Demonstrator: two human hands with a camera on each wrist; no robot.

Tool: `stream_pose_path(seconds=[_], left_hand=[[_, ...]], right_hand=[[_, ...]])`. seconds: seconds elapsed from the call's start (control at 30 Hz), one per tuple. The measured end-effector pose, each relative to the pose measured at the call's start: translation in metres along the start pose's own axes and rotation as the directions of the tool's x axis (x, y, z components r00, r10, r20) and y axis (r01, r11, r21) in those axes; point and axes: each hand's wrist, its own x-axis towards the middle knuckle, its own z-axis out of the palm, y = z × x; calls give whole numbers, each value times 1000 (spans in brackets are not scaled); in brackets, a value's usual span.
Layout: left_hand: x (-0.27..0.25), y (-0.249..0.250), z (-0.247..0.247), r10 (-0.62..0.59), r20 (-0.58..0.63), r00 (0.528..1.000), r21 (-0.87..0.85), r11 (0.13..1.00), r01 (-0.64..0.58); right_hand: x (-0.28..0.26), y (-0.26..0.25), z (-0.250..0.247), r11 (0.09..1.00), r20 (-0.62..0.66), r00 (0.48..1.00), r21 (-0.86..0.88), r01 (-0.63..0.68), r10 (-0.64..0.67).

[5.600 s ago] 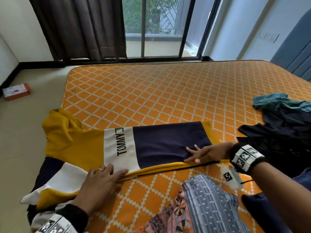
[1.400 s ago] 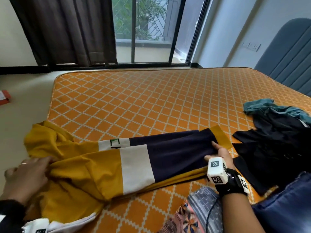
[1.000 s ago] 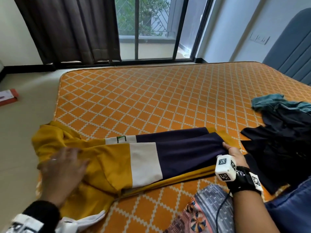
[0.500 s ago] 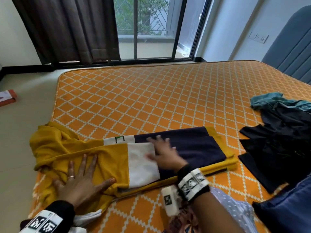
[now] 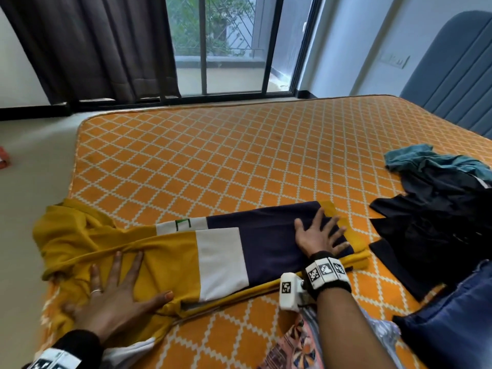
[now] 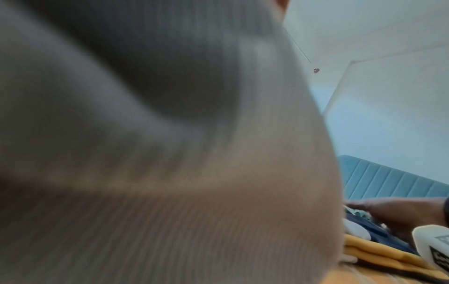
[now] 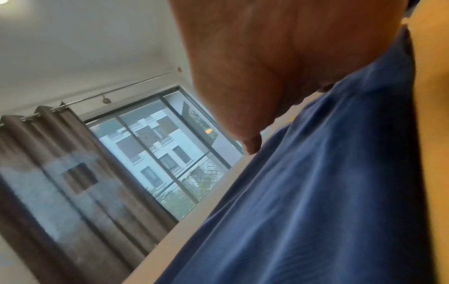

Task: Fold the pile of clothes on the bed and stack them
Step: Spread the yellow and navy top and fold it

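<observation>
1. The shirt (image 5: 213, 251) lies folded lengthwise along the near left edge of the bed (image 5: 239, 161), likely ready for a crosswise fold.
2. The left hand (image 5: 114, 296) presses flat, fingers spread, on the yellow end, probably to flatten bunched cloth.
3. The right hand (image 5: 318, 235), also spread, pins the navy end.
4. Unfolded dark clothes (image 5: 439, 209) wait at the right.
</observation>
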Motion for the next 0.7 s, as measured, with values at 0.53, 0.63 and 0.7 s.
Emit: stream_pose_path(seconds=[0.53,0.63,0.7], left_hand=[[-55,-56,-33,-258,-550,795,-316,945,88],[-60,-95,-34,-364,-317,876,-392,891,228],[-67,-105,-31,-307,-156,939,-360,903,236]], right_hand=[[-109,-75,43,820,320,783,-31,571,-533],[-141,-82,79,706,448,671,-115,698,-591],[-149,-81,98,683,429,686,-191,705,-588]])
